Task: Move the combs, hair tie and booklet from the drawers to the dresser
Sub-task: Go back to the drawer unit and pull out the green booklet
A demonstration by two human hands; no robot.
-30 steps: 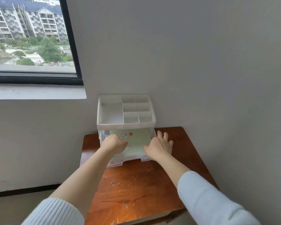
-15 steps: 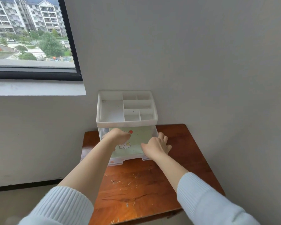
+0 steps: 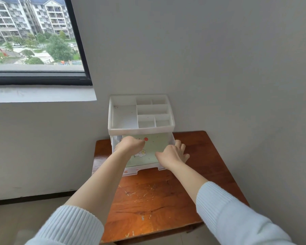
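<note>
A white plastic organizer (image 3: pixel 141 131) stands at the back of the wooden dresser (image 3: pixel 157 200), against the wall. Its upper drawer (image 3: pixel 143 171) is pulled out toward me. Inside lies a pale green booklet (image 3: pixel 156 147) with a cartoon figure and a red dot. My left hand (image 3: pixel 130 145) is inside the drawer, fingers curled down on the booklet's left part. My right hand (image 3: pixel 172 154) straddles the drawer's right wall, thumb inside, fingers outside. No comb or hair tie is visible.
The organizer's top tray has several compartments, all bare. A window (image 3: pixel 33 41) and its white sill (image 3: pixel 40 93) are at the upper left. Walls close in behind and to the right of the dresser. Its scratched front half holds nothing.
My left hand has moved from the drawer's near left corner farther back over the booklet. The right hand has stayed at the drawer's right side.
</note>
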